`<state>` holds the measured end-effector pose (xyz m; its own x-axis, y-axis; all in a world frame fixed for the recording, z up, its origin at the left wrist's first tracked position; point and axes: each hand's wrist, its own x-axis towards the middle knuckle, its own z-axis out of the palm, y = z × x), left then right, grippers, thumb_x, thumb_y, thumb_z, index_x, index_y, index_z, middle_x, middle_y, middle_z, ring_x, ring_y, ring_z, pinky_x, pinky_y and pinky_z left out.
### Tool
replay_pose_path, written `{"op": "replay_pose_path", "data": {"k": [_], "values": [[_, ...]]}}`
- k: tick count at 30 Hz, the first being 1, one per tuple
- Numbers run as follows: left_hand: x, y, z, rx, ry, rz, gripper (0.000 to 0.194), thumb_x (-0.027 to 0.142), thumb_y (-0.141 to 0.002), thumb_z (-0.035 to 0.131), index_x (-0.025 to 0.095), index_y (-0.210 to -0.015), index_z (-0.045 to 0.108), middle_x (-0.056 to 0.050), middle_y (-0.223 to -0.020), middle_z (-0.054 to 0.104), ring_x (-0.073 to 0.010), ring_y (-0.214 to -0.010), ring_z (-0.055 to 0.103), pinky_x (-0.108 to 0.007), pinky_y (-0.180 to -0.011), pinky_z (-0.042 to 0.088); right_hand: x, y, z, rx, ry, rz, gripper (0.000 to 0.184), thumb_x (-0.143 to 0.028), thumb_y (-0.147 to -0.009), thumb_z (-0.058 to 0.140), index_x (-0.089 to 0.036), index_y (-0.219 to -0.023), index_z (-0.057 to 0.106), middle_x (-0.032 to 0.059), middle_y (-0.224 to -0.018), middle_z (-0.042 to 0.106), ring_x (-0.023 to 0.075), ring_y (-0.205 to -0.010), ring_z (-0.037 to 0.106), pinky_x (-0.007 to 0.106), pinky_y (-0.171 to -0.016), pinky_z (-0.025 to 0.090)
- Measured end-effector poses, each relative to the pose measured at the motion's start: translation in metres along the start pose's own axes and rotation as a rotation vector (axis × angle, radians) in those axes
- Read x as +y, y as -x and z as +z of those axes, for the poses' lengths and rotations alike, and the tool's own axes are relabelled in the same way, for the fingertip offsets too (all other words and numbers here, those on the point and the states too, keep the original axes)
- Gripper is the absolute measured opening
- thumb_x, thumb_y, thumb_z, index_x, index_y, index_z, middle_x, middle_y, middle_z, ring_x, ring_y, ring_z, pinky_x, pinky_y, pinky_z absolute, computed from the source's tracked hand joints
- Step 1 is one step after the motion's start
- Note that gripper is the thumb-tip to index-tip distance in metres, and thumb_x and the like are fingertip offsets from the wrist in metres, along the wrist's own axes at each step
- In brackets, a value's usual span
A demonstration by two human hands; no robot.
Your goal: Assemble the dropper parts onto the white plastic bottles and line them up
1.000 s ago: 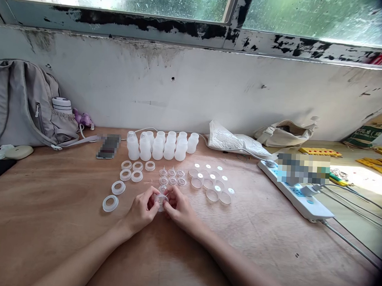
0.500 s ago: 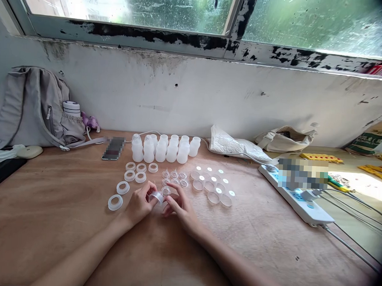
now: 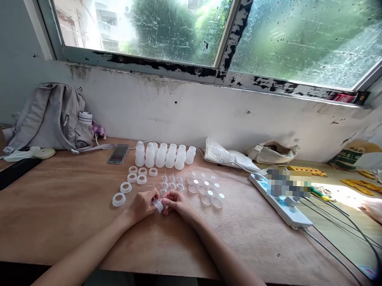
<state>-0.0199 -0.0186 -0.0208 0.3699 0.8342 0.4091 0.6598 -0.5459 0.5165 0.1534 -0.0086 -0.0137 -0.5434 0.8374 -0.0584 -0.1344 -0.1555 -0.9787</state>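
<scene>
My left hand (image 3: 143, 206) is closed around a translucent screw ring (image 3: 158, 205), held tilted just above the table. The fingers of my right hand (image 3: 177, 203) are pinched together at the ring's right side; whatever small piece they may hold is hidden. Just beyond my fingertips, several clear silicone bottle nipples (image 3: 171, 186) stand in rows. To the left lie several loose white screw rings (image 3: 119, 199). On the right are several clear round caps (image 3: 206, 199), with small white discs (image 3: 210, 193) among them.
Several frosted bottles (image 3: 160, 155) stand in rows at the back. A phone (image 3: 118, 153) lies left of them. A grey backpack (image 3: 48, 116) rests against the wall. A power strip (image 3: 280, 203) with cables runs along the right, near a white padded bag (image 3: 228, 157).
My right hand has closed in from spread fingers to a pinch beside the ring. My left hand keeps hold of the ring. The head view has tilted up and shifted.
</scene>
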Motion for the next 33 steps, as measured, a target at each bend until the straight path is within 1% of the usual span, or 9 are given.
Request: {"op": "replay_pose_path", "data": {"k": [5,10,12,15,18,21,25,29,33], "values": [[0.006,0.004,-0.002,-0.008,-0.016,0.02,0.007,0.025,-0.073,0.049,0.019,-0.078,0.052,0.001,-0.065,0.059,-0.0117,-0.057,0.054,-0.022,-0.056,0.04,0.0,0.002,-0.005,-0.003,-0.04,0.004,0.028,-0.033,-0.061,0.07,-0.012,-0.071,0.054,-0.0005,-0.056,0.06,0.0099,-0.045,0.056,0.022,-0.047,0.044],[0.019,0.008,-0.011,0.035,0.051,-0.02,0.022,0.026,-0.078,0.044,0.02,-0.099,0.048,-0.003,-0.082,0.064,-0.0125,-0.062,0.058,-0.024,-0.061,0.044,0.003,0.008,-0.015,0.185,-0.196,-0.066,0.031,-0.038,-0.06,0.07,-0.013,-0.064,0.052,-0.0029,-0.052,0.054,0.007,-0.04,0.05,0.019,-0.041,0.041],[0.022,0.006,-0.013,0.069,0.026,-0.077,0.02,0.026,-0.08,0.04,0.02,-0.098,0.049,-0.003,-0.087,0.063,-0.0126,-0.065,0.059,-0.024,-0.062,0.044,0.003,0.011,-0.021,0.244,-0.223,-0.091,0.033,-0.042,-0.062,0.067,-0.014,-0.065,0.05,-0.0048,-0.05,0.051,0.0053,-0.037,0.045,0.018,-0.039,0.039],[0.02,-0.005,-0.018,0.092,-0.064,-0.143,0.018,0.026,-0.082,0.038,0.02,-0.094,0.05,-0.003,-0.084,0.063,-0.0132,-0.067,0.059,-0.024,-0.062,0.044,0.002,0.013,-0.027,0.281,-0.243,-0.119,0.036,-0.048,-0.065,0.062,-0.016,-0.063,0.047,-0.0075,-0.045,0.044,0.0039,-0.032,0.036,0.018,-0.035,0.036],[0.015,-0.024,-0.023,0.101,-0.128,-0.195,0.019,0.026,-0.081,0.039,0.021,-0.096,0.05,-0.002,-0.081,0.064,-0.0149,-0.068,0.059,-0.024,-0.062,0.042,0.002,0.011,-0.03,0.29,-0.257,-0.127,0.04,-0.051,-0.066,0.06,-0.017,-0.056,0.041,-0.009,-0.039,0.037,0.0034,-0.03,0.029,0.018,-0.031,0.032],[0.011,-0.047,-0.03,0.095,-0.2,-0.255,0.023,0.027,-0.08,0.04,0.022,-0.1,0.05,-0.003,-0.078,0.064,-0.0172,-0.07,0.06,-0.025,-0.063,0.04,0.003,0.009,-0.03,0.28,-0.267,-0.129,0.04,-0.048,-0.066,0.061,-0.017,-0.053,0.039,-0.0094,-0.038,0.034,0.0032,-0.03,0.026,0.018,-0.03,0.029],[0.011,-0.087,-0.035,0.08,-0.288,-0.342,0.029,0.029,-0.082,0.037,0.021,-0.108,0.048,-0.006,-0.078,0.065,-0.0205,-0.073,0.06,-0.027,-0.063,0.039,0.001,0.01,-0.032,0.242,-0.305,-0.125,0.034,-0.043,-0.068,0.061,-0.017,-0.058,0.043,-0.0089,-0.042,0.037,0.0033,-0.031,0.026,0.018,-0.032,0.031],[0.012,-0.128,-0.034,0.047,-0.354,-0.406,0.039,0.032,-0.081,0.039,0.019,-0.118,0.04,-0.011,-0.083,0.064,-0.024,-0.078,0.06,-0.03,-0.065,0.039,-0.001,0.013,-0.035,0.27,-0.349,-0.111,0.034,-0.044,-0.066,0.062,-0.017,-0.06,0.044,-0.008,-0.043,0.038,0.0042,-0.033,0.029,0.018,-0.032,0.031],[0.007,-0.154,-0.03,0.002,-0.394,-0.428,0.035,0.033,-0.082,0.038,0.016,-0.111,0.047,-0.014,-0.084,0.063,-0.0253,-0.079,0.059,-0.031,-0.064,0.04,-0.001,0.012,-0.037,0.284,-0.364,-0.095,0.033,-0.044,-0.068,0.062,-0.017,-0.061,0.044,-0.0069,-0.045,0.041,0.0043,-0.033,0.03,0.018,-0.032,0.032]]}}
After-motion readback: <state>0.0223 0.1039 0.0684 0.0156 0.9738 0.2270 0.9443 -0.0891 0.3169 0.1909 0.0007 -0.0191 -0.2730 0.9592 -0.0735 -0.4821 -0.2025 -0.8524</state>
